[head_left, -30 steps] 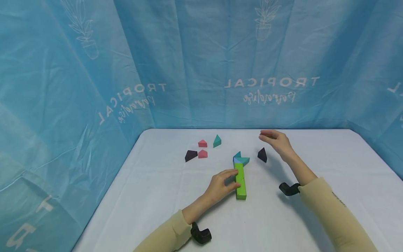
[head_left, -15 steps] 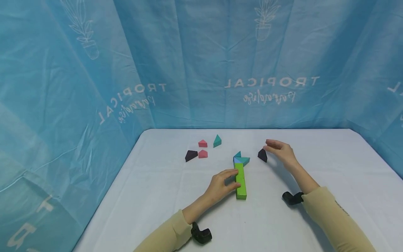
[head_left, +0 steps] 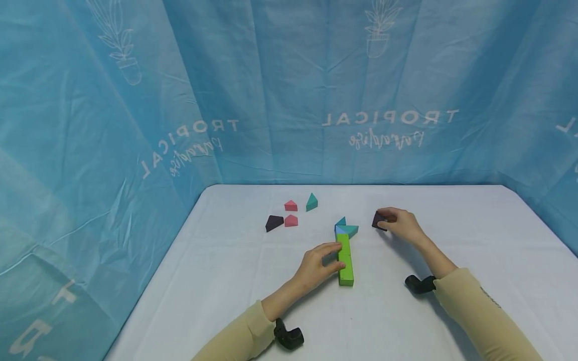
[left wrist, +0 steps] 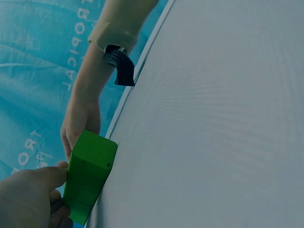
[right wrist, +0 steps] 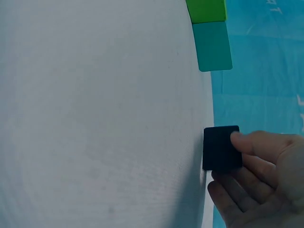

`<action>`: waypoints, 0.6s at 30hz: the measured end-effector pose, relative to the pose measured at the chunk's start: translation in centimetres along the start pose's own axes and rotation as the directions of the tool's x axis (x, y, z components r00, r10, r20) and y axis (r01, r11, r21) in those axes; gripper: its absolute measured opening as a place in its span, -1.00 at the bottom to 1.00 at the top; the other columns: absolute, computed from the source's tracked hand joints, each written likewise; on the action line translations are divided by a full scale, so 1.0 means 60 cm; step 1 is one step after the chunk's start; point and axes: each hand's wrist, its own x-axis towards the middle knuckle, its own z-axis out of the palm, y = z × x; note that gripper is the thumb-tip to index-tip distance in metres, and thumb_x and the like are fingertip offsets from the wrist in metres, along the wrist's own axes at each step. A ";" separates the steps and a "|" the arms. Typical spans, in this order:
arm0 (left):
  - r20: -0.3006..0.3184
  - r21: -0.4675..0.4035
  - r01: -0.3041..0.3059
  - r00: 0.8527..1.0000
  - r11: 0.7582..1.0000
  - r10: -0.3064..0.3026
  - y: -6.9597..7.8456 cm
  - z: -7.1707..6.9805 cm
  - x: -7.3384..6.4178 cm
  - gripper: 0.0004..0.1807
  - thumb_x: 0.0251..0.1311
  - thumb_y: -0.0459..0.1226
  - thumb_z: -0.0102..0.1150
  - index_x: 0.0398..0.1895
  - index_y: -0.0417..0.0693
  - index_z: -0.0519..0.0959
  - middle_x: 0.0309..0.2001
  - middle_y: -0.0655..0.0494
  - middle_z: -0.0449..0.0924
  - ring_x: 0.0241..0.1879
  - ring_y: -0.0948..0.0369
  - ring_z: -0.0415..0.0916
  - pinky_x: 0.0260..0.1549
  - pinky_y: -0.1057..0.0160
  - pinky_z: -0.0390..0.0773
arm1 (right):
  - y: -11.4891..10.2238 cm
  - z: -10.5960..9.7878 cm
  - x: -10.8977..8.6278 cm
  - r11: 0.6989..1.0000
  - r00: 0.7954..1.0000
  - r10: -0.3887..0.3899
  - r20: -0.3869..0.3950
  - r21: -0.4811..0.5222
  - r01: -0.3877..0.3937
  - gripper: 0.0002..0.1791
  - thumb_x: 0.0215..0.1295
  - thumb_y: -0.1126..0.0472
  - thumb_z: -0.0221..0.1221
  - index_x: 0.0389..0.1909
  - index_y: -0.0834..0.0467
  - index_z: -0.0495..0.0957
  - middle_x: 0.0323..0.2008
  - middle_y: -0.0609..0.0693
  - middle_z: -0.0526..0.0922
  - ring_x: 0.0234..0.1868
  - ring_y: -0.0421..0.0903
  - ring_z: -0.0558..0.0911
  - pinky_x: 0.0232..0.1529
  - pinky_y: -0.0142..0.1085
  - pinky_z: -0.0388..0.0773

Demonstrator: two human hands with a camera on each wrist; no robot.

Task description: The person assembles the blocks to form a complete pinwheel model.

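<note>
My right hand pinches a black block between thumb and fingers, at the right of the white table. In the right wrist view its flat square face shows, thumb at one corner. My left hand lies against the left side of a row of green blocks, fingertips and thumb tip touching it, a gap showing between them. Joined to the row's far end are a light blue piece and a teal block, with a small blue-teal triangle block behind.
Further left lie another black block, a pink block, a second pink block and a teal triangle block. A blue printed curtain hangs behind the white table.
My right hand has come down and slightly right onto the black block and now pinches it; the block has shifted and turned a little. My left hand and the green row stay put.
</note>
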 end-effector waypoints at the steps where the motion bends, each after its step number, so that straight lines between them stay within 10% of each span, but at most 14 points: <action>1: -0.001 -0.003 -0.001 1.000 1.000 0.001 0.000 0.000 0.000 -0.48 0.12 -0.19 0.32 0.13 -0.24 0.51 0.13 0.01 0.51 0.18 0.18 0.39 0.16 0.27 0.35 | 0.002 0.000 0.000 1.000 1.000 0.002 -0.002 0.002 -0.002 -0.52 0.27 0.25 0.18 0.17 0.37 0.41 0.07 0.36 0.49 0.06 0.25 0.50 0.02 0.07 0.47; 18: -0.006 0.008 -0.017 1.000 1.000 0.017 0.000 0.001 0.000 -0.48 0.12 -0.20 0.32 0.13 -0.24 0.51 0.13 0.00 0.51 0.18 0.17 0.40 0.15 0.25 0.37 | 0.001 0.002 0.007 0.995 0.996 -0.077 -0.046 -0.070 0.074 -0.55 0.23 0.21 0.24 0.06 0.41 0.49 -0.03 0.34 0.56 -0.02 0.24 0.53 -0.04 0.07 0.48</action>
